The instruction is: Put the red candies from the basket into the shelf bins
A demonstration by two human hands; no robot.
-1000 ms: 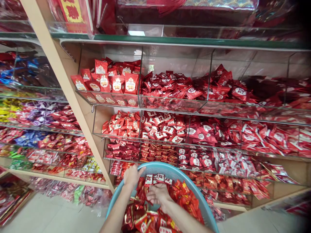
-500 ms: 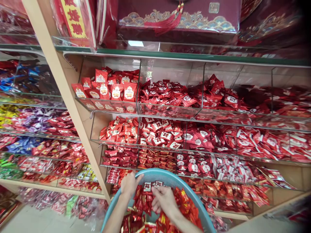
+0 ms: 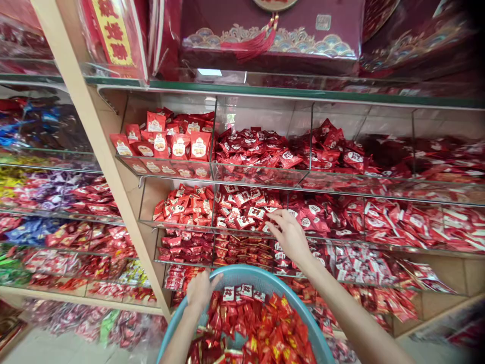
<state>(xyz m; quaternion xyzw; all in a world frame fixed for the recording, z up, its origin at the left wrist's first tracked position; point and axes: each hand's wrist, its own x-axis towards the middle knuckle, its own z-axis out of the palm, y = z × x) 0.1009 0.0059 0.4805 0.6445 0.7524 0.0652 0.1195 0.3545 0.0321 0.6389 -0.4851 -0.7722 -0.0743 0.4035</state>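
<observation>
My left hand (image 3: 200,292) is closed over the back left rim of a round light-blue plastic basin (image 3: 308,309). Red sweets packets (image 3: 225,316), orange-red packets with yellow print (image 3: 280,328) and a few white-faced packets (image 3: 246,291) lie inside it. Farther up, my right hand (image 3: 290,235) reaches out over the front of a shelf compartment, fingers stretched and thumb apart, with nothing visible in it. Its fingertips are close to red packets with white faces (image 3: 242,199); whether they touch any cannot be made out.
Clear-fronted shelves full of red packets (image 3: 257,146) rise behind the basin. A green-edged glass shelf (image 3: 265,91) carries maroon gift boxes (image 3: 303,30). A slanting wooden post (image 3: 102,151) stands at left, beside more sweets (image 3: 56,187). Bagged sweets (image 3: 129,328) lie low down.
My right hand has left the basin and moved up to the shelf compartment, its fingers now stretched. One more white-faced packet shows in the basin. My left hand stays on the rim.
</observation>
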